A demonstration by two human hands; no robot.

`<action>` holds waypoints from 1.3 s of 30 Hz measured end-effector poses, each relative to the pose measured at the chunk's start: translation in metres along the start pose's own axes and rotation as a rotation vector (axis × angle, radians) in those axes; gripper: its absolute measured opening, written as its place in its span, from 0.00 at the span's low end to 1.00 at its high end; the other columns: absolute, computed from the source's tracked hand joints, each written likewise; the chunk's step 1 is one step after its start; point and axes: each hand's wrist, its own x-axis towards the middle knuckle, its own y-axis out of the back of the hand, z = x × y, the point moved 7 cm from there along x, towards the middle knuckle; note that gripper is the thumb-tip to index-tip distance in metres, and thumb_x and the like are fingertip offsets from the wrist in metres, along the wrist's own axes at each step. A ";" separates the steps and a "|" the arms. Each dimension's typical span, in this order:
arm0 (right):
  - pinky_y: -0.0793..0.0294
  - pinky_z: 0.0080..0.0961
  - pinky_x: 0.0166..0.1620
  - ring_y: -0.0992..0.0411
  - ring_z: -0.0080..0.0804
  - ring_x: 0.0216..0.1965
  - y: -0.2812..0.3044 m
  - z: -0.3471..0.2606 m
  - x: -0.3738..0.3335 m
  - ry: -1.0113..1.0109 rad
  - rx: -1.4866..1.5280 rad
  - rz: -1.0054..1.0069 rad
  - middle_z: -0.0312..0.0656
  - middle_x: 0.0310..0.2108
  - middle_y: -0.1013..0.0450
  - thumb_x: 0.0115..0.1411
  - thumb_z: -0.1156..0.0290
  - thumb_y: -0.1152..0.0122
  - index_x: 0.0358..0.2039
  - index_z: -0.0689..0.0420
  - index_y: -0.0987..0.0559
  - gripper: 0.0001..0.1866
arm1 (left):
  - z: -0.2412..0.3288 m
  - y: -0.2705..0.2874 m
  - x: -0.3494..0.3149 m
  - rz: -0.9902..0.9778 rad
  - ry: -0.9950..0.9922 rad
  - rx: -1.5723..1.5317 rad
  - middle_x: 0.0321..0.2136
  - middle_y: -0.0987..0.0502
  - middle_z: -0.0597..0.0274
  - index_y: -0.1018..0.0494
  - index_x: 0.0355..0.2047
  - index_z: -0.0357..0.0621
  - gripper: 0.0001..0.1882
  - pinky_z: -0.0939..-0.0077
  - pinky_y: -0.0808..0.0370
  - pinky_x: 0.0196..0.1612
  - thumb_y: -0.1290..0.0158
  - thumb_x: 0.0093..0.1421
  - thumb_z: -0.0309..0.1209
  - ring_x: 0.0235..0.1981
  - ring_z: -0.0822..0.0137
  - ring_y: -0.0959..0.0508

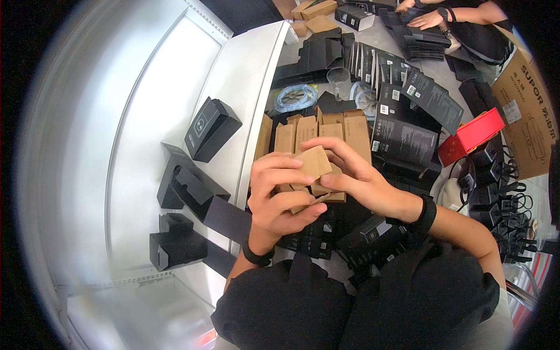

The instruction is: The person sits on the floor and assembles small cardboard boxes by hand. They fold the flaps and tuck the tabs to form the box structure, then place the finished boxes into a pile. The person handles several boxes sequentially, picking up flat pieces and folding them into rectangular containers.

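A small brown cardboard box (pixel 313 162) is held up between both hands, with a flap of its card standing out below. My left hand (pixel 276 195) wraps its fingers round the left side, thumb underneath. From the right, my right hand (pixel 367 181) grips the same box, index finger over the far edge and thumb on the near side. Right behind and beneath it stand several upright brown cartons (pixel 307 129), partly covered by the hands. The held box's underside is hidden.
Black boxes (pixel 212 129) stand on a white shelf at left. Flat black cartons (pixel 405 137) are piled at right, near a red box (pixel 471 137), black adapters with cables (pixel 496 192) and a large brown carton (pixel 528 116). Another person's hands (pixel 426 20) handle black card at the far right.
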 end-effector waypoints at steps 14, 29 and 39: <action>0.34 0.31 0.66 0.36 0.31 0.66 0.003 0.014 -0.001 -0.099 0.050 0.121 0.38 0.62 0.34 0.69 0.69 0.36 0.65 0.56 0.32 0.26 | -0.006 -0.002 -0.001 0.035 0.121 -0.010 0.36 0.19 0.62 0.24 0.38 0.44 0.16 0.57 0.24 0.52 0.30 0.51 0.26 0.46 0.52 0.21; 0.37 0.37 0.69 0.40 0.37 0.70 0.024 -0.004 0.006 0.046 -0.228 0.109 0.41 0.68 0.38 0.65 0.66 0.30 0.71 0.54 0.36 0.37 | -0.024 -0.025 0.003 -0.309 0.335 0.093 0.59 0.30 0.46 0.34 0.62 0.43 0.45 0.56 0.31 0.63 0.24 0.45 0.29 0.60 0.46 0.28; 0.39 0.37 0.71 0.46 0.38 0.74 -0.002 0.026 0.000 0.025 0.000 0.108 0.43 0.74 0.47 0.66 0.61 0.30 0.77 0.54 0.52 0.50 | -0.014 -0.029 -0.003 0.031 0.322 0.145 0.53 0.28 0.49 0.29 0.53 0.42 0.41 0.58 0.26 0.53 0.20 0.43 0.40 0.53 0.48 0.25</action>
